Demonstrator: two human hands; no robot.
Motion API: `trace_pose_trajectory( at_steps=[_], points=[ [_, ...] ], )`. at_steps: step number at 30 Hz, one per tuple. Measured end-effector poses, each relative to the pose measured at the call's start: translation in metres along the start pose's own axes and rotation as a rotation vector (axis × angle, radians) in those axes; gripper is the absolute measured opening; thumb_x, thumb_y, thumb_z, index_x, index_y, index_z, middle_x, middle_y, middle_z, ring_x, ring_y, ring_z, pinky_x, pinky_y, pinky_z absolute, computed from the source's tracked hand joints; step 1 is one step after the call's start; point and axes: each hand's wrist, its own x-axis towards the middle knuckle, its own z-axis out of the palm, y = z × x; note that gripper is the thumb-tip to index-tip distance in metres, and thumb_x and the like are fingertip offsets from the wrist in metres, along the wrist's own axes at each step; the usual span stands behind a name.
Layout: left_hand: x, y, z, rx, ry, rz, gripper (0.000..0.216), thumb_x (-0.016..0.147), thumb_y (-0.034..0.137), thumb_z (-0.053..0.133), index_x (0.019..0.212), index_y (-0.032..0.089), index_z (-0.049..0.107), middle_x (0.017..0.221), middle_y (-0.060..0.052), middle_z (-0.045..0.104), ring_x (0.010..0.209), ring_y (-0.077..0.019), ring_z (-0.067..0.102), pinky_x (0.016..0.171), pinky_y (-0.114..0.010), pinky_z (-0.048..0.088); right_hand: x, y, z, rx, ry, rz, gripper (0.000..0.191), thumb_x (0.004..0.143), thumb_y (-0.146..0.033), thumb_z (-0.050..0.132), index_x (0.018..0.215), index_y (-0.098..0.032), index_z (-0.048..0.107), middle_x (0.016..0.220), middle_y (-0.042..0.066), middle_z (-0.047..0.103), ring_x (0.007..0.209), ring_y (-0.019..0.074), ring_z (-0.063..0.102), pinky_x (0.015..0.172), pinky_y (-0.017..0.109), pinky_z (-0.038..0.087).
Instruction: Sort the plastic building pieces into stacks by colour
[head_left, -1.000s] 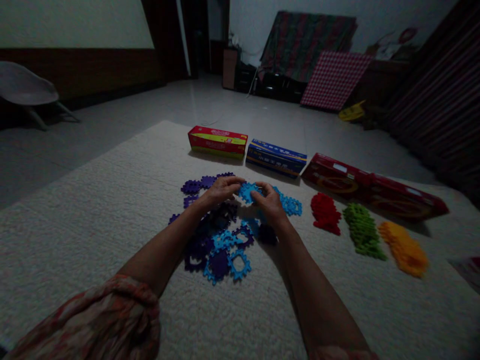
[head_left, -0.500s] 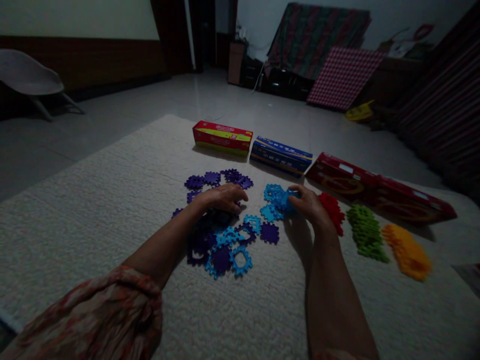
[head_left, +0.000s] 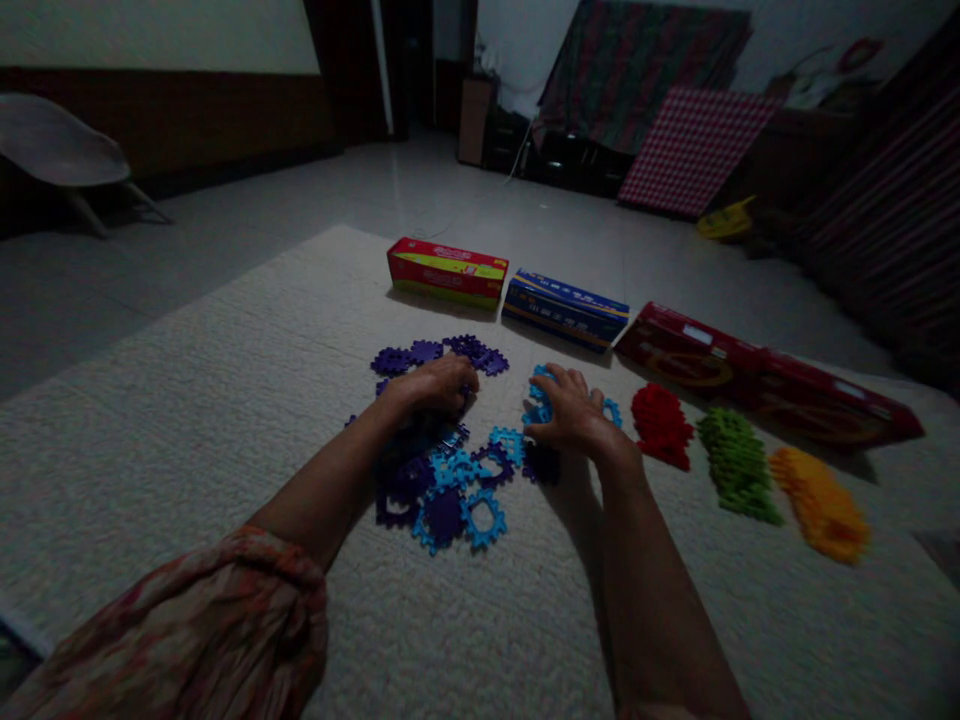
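Observation:
My left hand [head_left: 442,384] reaches over a loose heap of purple toothed plastic pieces [head_left: 409,475], its fingers curled downward; whatever they pinch is hidden beneath them. My right hand [head_left: 571,410] is spread open over a small group of light blue toothed pieces [head_left: 612,410], thumb apart from the fingers. Light blue frame pieces [head_left: 484,520] lie mixed with purple ones between my forearms. Just below my right thumb lies a dark purple square piece [head_left: 541,463]. Several more purple pieces [head_left: 426,350] lie beyond my left hand.
To the right lie a red pile [head_left: 661,425], a green pile [head_left: 739,465] and an orange pile [head_left: 821,505] of pieces. A red-yellow box [head_left: 448,273], a blue box [head_left: 565,309] and dark red boxes [head_left: 765,375] line the far side of the pale mat [head_left: 225,350].
My right hand has shifted left and its fingers have spread over the light blue pieces. My left hand has drawn slightly left, its fingers curling down.

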Motion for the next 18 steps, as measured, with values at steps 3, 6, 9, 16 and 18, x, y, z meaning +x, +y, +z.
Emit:
trace_pose_trajectory(
  at_steps=[3, 6, 9, 16, 18],
  points=[
    [-0.002, -0.005, 0.0, 0.005, 0.028, -0.026, 0.035, 0.078, 0.011, 0.062, 0.109, 0.023, 0.073, 0.119, -0.005, 0.07, 0.116, -0.0194, 0.059, 0.107, -0.03, 0.042, 0.002, -0.002, 0.003, -0.011, -0.085, 0.014, 0.082, 0.074, -0.032, 0.08, 0.149, -0.027, 0.046, 0.17, 0.012, 0.02, 0.155, 0.0427, 0.012, 0.115, 0.072, 0.02],
    [-0.005, -0.006, -0.004, 0.015, 0.063, -0.085, 0.034, 0.08, 0.01, 0.06, 0.109, 0.021, 0.073, 0.122, -0.008, 0.068, 0.118, -0.0211, 0.058, 0.103, -0.03, 0.045, 0.005, 0.001, 0.006, -0.021, -0.088, 0.029, 0.079, 0.075, -0.03, 0.078, 0.148, -0.027, 0.047, 0.17, 0.011, 0.019, 0.155, 0.0417, 0.01, 0.116, 0.073, 0.019],
    [-0.009, -0.004, -0.01, 0.03, 0.097, -0.145, 0.03, 0.083, 0.009, 0.056, 0.105, 0.02, 0.075, 0.12, -0.01, 0.068, 0.115, -0.0219, 0.059, 0.1, -0.031, 0.047, 0.007, 0.003, 0.008, -0.024, -0.057, 0.043, 0.074, 0.076, -0.026, 0.076, 0.145, -0.026, 0.05, 0.169, 0.012, 0.022, 0.155, 0.0414, 0.013, 0.115, 0.073, 0.019],
    [-0.016, 0.01, -0.025, -0.004, 0.092, -0.105, 0.032, 0.082, 0.011, 0.06, 0.108, 0.023, 0.075, 0.118, -0.005, 0.072, 0.111, -0.0186, 0.062, 0.101, -0.029, 0.046, -0.003, -0.003, -0.001, -0.017, 0.065, -0.115, 0.045, 0.086, -0.022, 0.065, 0.131, -0.024, 0.064, 0.152, 0.015, 0.05, 0.14, 0.0362, 0.042, 0.112, 0.064, 0.032],
    [-0.017, 0.02, -0.029, -0.045, -0.015, -0.09, 0.027, 0.082, 0.017, 0.066, 0.106, 0.024, 0.076, 0.112, -0.003, 0.075, 0.104, -0.0176, 0.065, 0.096, -0.027, 0.048, -0.006, -0.009, -0.003, -0.008, 0.038, -0.165, 0.035, 0.088, -0.026, 0.066, 0.122, -0.024, 0.07, 0.133, 0.014, 0.063, 0.126, 0.0321, 0.055, 0.109, 0.056, 0.038]
  ],
)
